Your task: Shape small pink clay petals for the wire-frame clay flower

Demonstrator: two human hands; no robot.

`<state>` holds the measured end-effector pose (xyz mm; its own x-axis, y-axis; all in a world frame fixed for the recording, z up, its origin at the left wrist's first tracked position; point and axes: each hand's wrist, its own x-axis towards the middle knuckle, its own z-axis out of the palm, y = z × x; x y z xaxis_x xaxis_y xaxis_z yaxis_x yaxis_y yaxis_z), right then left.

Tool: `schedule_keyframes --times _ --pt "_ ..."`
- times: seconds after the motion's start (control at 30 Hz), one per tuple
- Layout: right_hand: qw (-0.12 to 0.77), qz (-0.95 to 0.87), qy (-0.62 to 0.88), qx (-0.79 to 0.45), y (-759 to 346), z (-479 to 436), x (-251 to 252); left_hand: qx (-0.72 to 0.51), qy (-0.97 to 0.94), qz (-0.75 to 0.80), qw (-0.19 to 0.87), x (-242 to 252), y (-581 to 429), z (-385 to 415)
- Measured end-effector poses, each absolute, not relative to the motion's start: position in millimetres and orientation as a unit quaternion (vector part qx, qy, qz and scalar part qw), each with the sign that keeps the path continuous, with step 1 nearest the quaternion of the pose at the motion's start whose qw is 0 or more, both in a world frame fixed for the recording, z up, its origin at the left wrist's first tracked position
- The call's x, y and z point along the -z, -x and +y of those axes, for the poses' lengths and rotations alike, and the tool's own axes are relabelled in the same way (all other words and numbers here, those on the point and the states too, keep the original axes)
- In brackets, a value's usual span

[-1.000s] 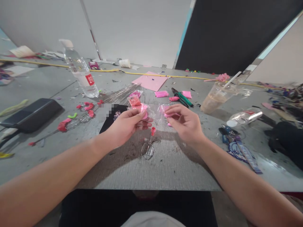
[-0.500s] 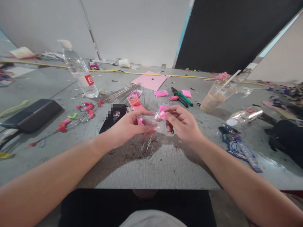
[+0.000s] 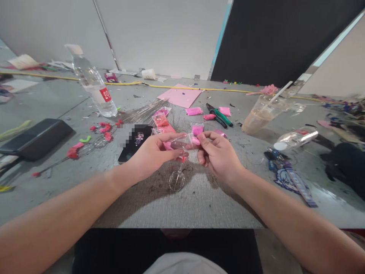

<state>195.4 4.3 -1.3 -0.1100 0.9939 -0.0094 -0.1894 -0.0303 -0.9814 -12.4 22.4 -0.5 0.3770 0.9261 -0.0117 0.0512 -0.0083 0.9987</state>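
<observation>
A small clear plastic bag (image 3: 181, 142) stretches between my two hands above the table. My left hand (image 3: 155, 152) pinches its left side between thumb and fingers. At the bag's right end, my right hand (image 3: 218, 154) grips a pink clay lump (image 3: 195, 140) between thumb and forefinger; I cannot tell whether the lump is inside the bag or against it. Just beyond my fingers lies a pink clay packet (image 3: 197, 129). Below the bag, a twisted wire ring (image 3: 177, 180) with a red bit on its stem rests on the table.
A phone (image 3: 134, 142) and orange packets (image 3: 161, 120) lie by my left hand. Green-handled pliers (image 3: 224, 118) lie among pink packets. A tall water bottle (image 3: 95, 87) stands left; a drink cup (image 3: 259, 114), a fallen bottle (image 3: 296, 137) and keychains (image 3: 288, 180) are right.
The pink lump in my right hand has gone from being held upright near the bag to lying level at its right end. The bag is now pulled straighter between my hands.
</observation>
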Motion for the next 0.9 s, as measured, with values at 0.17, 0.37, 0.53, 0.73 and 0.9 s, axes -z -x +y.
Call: schedule_keyframes --times 0.17,0.37,0.53,0.73,0.9 --pt "0.513 -0.492 0.412 -0.57 -198.4 5.2 4.9 -0.371 -0.604 0.404 0.579 -4.3 11.1 20.8" --pt "0.503 -0.543 0.391 -0.547 -202.1 3.3 0.6 -0.401 -0.553 0.358 0.636 -6.6 10.7 21.8" --pt "0.487 -0.537 0.341 -0.598 -201.8 3.2 -3.2 -0.438 -0.527 0.366 0.629 -6.1 11.8 23.8" --pt "0.5 -0.537 0.343 -0.586 -203.2 5.8 -0.1 -0.454 -0.525 0.36 0.623 -3.6 12.3 25.6" --pt "0.514 -0.541 0.338 -0.574 -202.8 8.0 1.7 -0.438 -0.541 0.366 0.618 -1.7 13.3 26.6"
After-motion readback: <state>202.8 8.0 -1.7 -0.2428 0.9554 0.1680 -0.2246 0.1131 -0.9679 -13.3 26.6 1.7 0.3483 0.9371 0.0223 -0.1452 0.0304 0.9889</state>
